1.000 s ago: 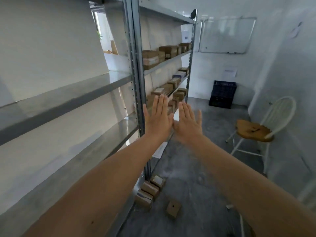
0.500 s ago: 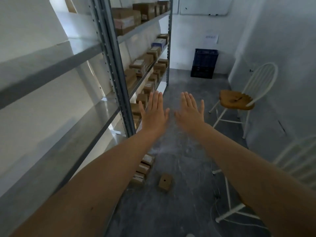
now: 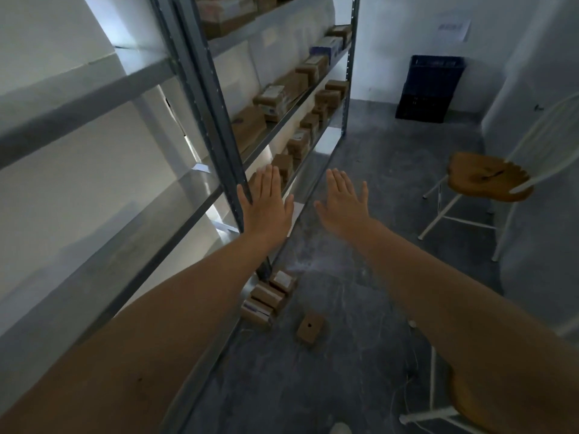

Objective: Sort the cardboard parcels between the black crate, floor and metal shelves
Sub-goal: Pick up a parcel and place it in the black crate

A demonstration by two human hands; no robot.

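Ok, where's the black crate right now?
In the head view, upper right: the black crate stands on the floor against the far wall, right of the metal shelves, beyond the chair.

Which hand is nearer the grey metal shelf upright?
Left. The left hand is spread right beside the grey metal shelf upright; whether it touches is unclear. The right hand is spread farther right, over the grey floor.

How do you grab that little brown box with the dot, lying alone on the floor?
Probably from above. The small brown cardboard parcel lies flat on the grey concrete floor, apart from the three parcels by the metal shelves, so its sides are free: grip two opposite side faces, thumb against fingers.
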